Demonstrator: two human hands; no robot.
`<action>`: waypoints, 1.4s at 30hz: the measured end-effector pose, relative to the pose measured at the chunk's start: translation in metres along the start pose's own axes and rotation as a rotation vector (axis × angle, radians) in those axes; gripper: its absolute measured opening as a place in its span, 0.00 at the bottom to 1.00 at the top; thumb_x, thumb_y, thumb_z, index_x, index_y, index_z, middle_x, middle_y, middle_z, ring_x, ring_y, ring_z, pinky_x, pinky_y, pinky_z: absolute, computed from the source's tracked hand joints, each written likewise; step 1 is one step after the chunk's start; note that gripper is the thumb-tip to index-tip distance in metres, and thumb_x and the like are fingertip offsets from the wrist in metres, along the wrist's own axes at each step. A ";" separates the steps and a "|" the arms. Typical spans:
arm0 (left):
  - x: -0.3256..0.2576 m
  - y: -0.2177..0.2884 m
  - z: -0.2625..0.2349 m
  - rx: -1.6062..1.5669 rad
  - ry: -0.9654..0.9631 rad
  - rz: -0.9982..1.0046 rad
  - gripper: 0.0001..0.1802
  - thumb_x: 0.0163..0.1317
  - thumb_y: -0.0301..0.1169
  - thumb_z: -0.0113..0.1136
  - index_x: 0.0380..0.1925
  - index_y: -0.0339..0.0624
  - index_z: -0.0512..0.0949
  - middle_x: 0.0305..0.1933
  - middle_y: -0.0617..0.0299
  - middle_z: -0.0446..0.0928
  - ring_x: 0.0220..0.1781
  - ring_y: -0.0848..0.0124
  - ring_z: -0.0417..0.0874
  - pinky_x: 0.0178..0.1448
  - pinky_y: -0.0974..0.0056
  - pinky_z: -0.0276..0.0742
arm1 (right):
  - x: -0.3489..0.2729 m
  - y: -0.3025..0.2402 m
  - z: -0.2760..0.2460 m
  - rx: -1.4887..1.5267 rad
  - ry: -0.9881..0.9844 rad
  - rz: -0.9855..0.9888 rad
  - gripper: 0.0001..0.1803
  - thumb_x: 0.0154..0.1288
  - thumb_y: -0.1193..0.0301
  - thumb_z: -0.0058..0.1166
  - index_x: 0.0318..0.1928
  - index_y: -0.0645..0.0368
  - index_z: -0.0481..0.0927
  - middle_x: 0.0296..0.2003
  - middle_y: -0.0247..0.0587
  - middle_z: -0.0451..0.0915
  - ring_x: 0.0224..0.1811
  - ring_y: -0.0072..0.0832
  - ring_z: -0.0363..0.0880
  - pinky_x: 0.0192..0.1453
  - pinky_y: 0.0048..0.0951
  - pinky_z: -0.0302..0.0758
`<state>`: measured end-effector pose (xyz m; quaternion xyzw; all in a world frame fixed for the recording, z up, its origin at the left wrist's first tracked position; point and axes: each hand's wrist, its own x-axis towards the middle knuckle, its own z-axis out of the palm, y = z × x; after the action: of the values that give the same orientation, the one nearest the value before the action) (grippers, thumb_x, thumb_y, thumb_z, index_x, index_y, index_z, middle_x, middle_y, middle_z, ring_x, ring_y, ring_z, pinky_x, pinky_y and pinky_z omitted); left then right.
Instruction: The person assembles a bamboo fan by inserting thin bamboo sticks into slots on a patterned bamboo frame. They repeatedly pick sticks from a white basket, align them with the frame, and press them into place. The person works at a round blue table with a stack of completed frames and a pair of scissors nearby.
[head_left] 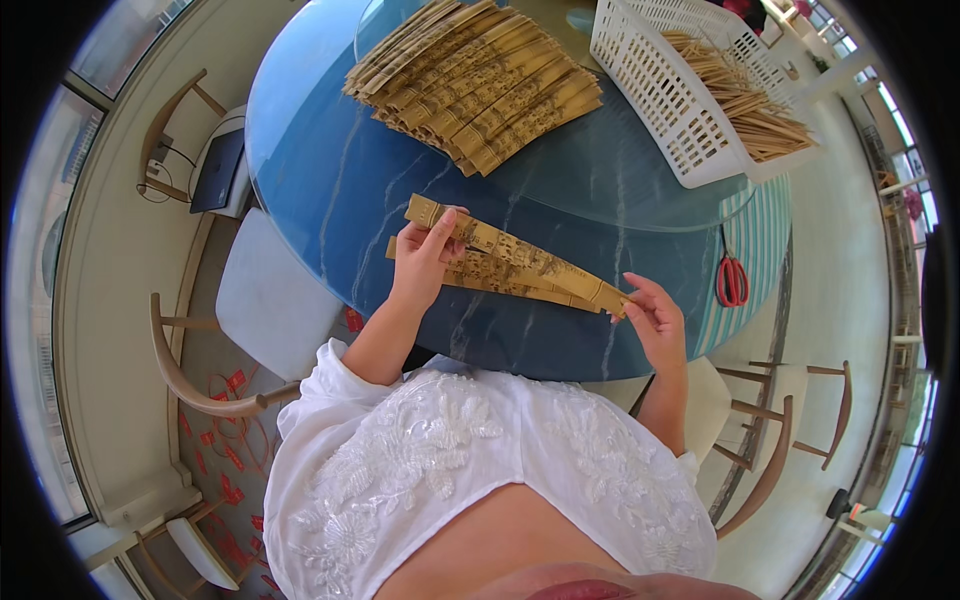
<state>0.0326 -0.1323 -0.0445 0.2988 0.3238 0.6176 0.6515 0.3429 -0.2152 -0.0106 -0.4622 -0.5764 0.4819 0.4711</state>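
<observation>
Holding a folding bamboo fan [515, 265] partly spread above the blue bench [330, 190], the left hand [425, 262] pinches its wide end and the right hand [652, 318] pinches the pivot. Closing the slats looks next, needing aligned edges.

Bright daylight, glossy tabletop glare, perhaps window-lit, strong fisheye edge bending.

A single head-worn fisheye looks steeply down, close over the round blue table [330, 190].
</observation>
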 end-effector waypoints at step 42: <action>0.105 0.105 0.005 0.499 0.227 0.235 0.16 0.61 0.36 0.64 0.40 0.33 0.75 0.39 0.53 0.82 0.36 0.70 0.83 0.38 0.70 0.77 | 0.012 0.052 -0.008 -0.084 0.436 -0.073 0.10 0.67 0.76 0.50 0.47 0.62 0.79 0.27 0.33 0.79 0.28 0.14 0.74 0.35 0.15 0.71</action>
<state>-0.0250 -0.0208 0.0356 0.4139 0.4997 0.6195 0.4417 0.3534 -0.1970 -0.0605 -0.5536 -0.4968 0.3288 0.5820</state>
